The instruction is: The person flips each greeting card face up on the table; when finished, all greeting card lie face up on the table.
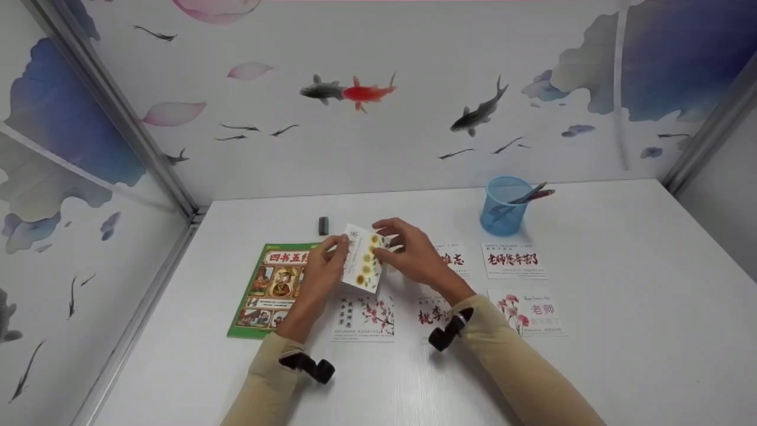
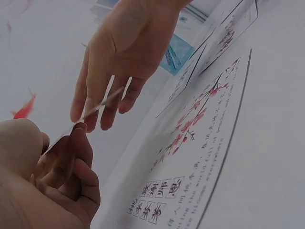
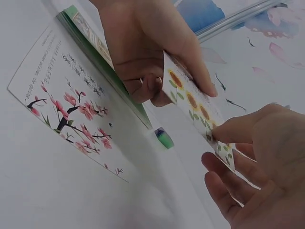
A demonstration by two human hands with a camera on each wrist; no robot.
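Note:
A small white card with sunflowers and writing (image 1: 362,263) is held up, tilted, above the table. My left hand (image 1: 322,266) pinches its left edge, thumb on the printed face and curled fingers behind. My right hand (image 1: 414,254) is at the card's right side. In the right wrist view the right thumb (image 3: 233,130) lies on the sunflower face while the other fingers are behind it. Under the hands lies a card with pink blossoms (image 1: 364,319). In the left wrist view the held card (image 2: 102,102) shows nearly edge-on.
Left of the hands lies a green-bordered comic-style book (image 1: 254,290). Behind it is a small dark green block (image 1: 323,225). A blue mesh cup (image 1: 504,210) with pens stands at the back right. Several printed cards, including one with red flowers (image 1: 528,310), lie at the right.

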